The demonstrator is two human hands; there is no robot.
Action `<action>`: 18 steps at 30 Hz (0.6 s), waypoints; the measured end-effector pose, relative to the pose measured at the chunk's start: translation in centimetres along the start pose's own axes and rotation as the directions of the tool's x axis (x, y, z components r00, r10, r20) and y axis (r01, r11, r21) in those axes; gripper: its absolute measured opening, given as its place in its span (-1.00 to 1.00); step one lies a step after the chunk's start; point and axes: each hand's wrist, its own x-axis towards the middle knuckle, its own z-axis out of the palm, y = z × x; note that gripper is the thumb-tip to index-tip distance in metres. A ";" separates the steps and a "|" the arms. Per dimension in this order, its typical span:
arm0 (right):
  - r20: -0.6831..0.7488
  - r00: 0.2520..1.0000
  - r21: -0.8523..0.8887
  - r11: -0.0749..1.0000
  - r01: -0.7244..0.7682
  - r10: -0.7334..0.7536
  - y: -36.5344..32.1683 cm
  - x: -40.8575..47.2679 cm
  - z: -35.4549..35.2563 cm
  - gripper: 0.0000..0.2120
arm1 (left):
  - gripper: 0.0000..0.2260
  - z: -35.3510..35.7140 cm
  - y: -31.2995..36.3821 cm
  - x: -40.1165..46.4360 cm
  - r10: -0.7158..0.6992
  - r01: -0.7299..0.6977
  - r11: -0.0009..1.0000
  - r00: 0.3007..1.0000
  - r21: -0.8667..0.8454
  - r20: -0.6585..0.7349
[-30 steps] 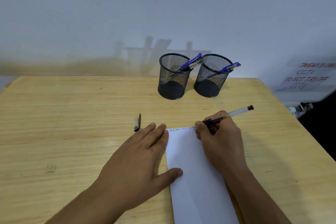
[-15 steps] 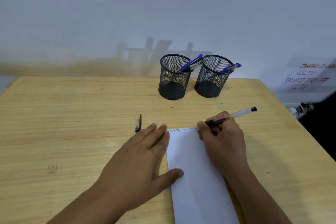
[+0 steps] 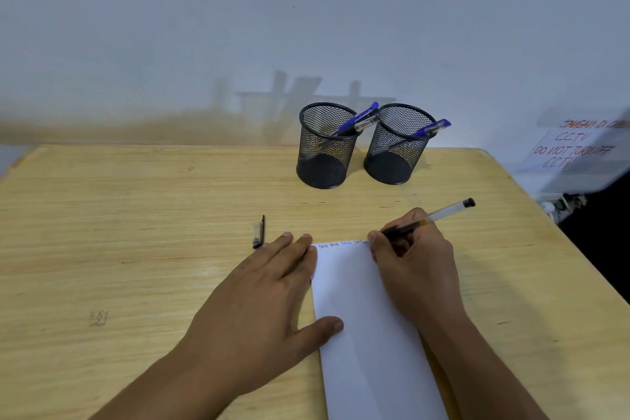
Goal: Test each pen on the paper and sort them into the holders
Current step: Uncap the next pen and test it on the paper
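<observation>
My right hand [image 3: 414, 259] grips one pen [image 3: 439, 215], tip on paper [image 3: 368, 334]; left hand [image 3: 262, 297] flat, fingers straight — two holders [image 3: 325, 147], three pens inside — one cap [image 3: 259, 232] on the surface [image 3: 119, 215].

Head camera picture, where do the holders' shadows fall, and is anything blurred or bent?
Head view: the mesh holders cast tall, soft shadows up the wall behind; the handwritten sign at right is smeared and hard to read; the table edges splay outward, wide-angle distortion.

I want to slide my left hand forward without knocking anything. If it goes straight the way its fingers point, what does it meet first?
Probably nothing near: the left hand points between the cap and the holders; depth unclear.
</observation>
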 end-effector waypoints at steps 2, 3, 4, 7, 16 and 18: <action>0.001 1.000 -0.003 1.000 -0.001 0.001 0.0 0.0 0.0 -0.89 | -0.20 0.0 0.0 0.0 0.002 -0.002 1.000 1.000 0.000 -0.002; 0.001 1.000 -0.005 1.000 -0.002 0.002 0.0 0.0 0.0 -0.89 | -0.20 0.0 0.0 0.0 0.004 -0.004 1.000 1.000 0.002 -0.001; 0.002 1.000 -0.005 1.000 -0.004 0.004 0.1 0.0 0.0 -0.89 | -0.20 0.0 0.0 0.0 0.004 -0.004 1.000 1.000 0.004 0.000; -0.002 1.000 0.015 1.000 -0.023 0.023 0.0 0.0 -0.1 -0.89 | -0.20 -0.1 0.1 0.1 0.004 -0.004 1.000 1.000 0.002 -0.002; -0.049 0.991 0.210 0.971 -0.113 0.126 -0.2 0.0 -0.4 -0.84 | -0.23 -0.4 0.0 0.0 -0.009 0.008 0.997 1.000 -0.073 -0.019; -0.048 0.990 0.238 0.964 -0.117 0.132 -0.2 0.0 -0.4 -0.83 | -0.27 -0.6 0.0 0.1 -0.030 0.023 0.992 0.998 -0.124 -0.056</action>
